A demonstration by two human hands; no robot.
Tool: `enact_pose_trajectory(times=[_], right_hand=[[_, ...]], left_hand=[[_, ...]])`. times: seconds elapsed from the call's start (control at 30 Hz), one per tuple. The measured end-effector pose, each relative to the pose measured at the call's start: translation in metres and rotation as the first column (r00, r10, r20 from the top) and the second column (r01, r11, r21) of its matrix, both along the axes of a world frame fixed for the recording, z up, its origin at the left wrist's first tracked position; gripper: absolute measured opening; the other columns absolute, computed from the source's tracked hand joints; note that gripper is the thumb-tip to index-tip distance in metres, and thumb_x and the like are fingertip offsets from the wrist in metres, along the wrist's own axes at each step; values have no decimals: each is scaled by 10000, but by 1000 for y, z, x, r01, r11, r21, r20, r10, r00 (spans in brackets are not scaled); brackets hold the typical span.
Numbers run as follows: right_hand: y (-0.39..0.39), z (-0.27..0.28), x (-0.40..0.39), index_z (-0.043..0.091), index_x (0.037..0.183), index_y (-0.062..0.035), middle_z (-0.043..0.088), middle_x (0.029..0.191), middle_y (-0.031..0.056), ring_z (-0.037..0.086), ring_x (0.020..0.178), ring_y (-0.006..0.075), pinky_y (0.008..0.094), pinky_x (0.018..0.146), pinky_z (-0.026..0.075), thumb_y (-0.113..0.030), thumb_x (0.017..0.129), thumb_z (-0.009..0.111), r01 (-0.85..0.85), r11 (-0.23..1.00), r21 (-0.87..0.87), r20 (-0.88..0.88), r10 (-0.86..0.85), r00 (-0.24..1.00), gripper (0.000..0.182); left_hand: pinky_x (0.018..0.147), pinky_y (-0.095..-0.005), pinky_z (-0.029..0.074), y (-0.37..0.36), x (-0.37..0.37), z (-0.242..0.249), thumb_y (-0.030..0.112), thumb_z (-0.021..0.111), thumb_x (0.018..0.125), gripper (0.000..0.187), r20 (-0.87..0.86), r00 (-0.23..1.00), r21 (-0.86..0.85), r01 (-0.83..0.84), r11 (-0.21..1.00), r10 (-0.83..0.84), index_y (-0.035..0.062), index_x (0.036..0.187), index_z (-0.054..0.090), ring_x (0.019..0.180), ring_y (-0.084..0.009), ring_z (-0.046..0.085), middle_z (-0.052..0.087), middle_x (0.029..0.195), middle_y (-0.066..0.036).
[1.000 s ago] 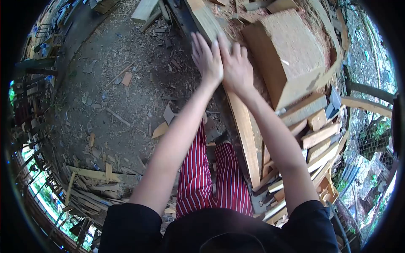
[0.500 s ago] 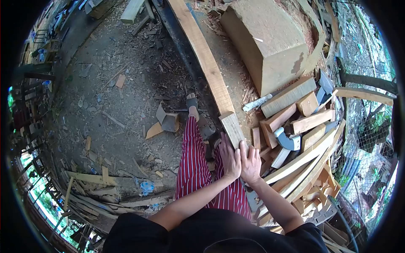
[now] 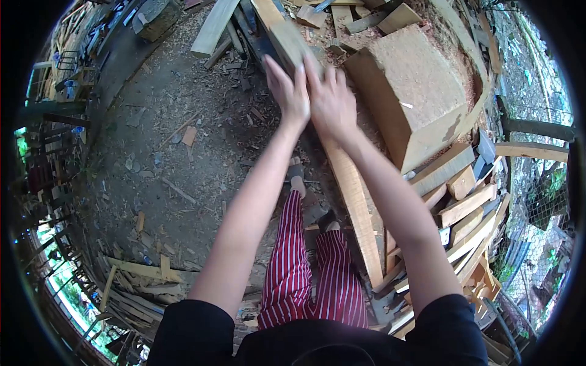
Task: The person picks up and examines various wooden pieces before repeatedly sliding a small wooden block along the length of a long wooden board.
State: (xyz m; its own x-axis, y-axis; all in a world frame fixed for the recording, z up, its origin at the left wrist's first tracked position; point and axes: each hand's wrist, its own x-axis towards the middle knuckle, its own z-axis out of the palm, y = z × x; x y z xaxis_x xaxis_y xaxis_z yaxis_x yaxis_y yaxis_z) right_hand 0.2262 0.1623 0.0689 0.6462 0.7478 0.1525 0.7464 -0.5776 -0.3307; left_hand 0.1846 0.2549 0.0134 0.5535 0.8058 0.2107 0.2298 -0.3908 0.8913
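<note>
A long wooden plank (image 3: 351, 189) runs lengthwise in front of me, slanting from the top of the view down past my feet. On its far part lies a greyish wooden block (image 3: 287, 41), blurred by motion. My left hand (image 3: 288, 94) grips the block's near end from the left, thumb toward the middle. Beside it, my right hand (image 3: 332, 100) holds the same end from the right. Both arms are stretched far forward. The fingers partly hide the block's near end, and its underside cannot be seen.
A large squared wood block (image 3: 415, 91) stands right of the plank. Several offcuts (image 3: 467, 204) are piled at the right. A pale board (image 3: 213, 27) lies at the upper left. Shavings and scraps cover the ground (image 3: 183, 122). My feet are left of the plank.
Both hands have slid the wooden block away from me, from the plank's near end to its far part. My arms have straightened, and the view has shifted forward.
</note>
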Motion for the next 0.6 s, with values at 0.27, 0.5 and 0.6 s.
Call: enact_pose_trajectory(times=[0.27, 0.5, 0.6], right_hand=[[57, 0, 40, 424, 1418, -75, 463, 1388, 191, 496, 1176, 352, 512, 1039, 360, -214, 924, 451, 17, 996, 89, -200, 1, 980, 514], [-113, -7, -54, 283, 1516, -179, 526, 1108, 178, 545, 1031, 351, 404, 773, 549, -198, 877, 529, -20, 999, -46, -36, 18, 999, 685], [-204, -2, -106, 327, 1510, -145, 505, 1006, 162, 520, 895, 315, 374, 742, 495, -230, 877, 534, -1, 990, -142, -55, -7, 998, 671]], left_hand=[[1190, -518, 103, 84, 47, -37, 561, 420, 962, 812, -111, 986, -14, -123, 992, 121, 39, 1533, 172, 1488, -336, 92, 143, 1608, -162], [1160, -499, 191, -126, -63, -1, 400, 506, 977, 785, -79, 996, -175, -45, 984, 31, -68, 1500, 153, 1420, -425, 228, 211, 1533, -307], [1159, -522, 168, -227, -122, 8, 381, 488, 991, 772, -217, 976, -104, -49, 993, 25, -52, 1513, 118, 1426, -426, 206, 173, 1550, -291]])
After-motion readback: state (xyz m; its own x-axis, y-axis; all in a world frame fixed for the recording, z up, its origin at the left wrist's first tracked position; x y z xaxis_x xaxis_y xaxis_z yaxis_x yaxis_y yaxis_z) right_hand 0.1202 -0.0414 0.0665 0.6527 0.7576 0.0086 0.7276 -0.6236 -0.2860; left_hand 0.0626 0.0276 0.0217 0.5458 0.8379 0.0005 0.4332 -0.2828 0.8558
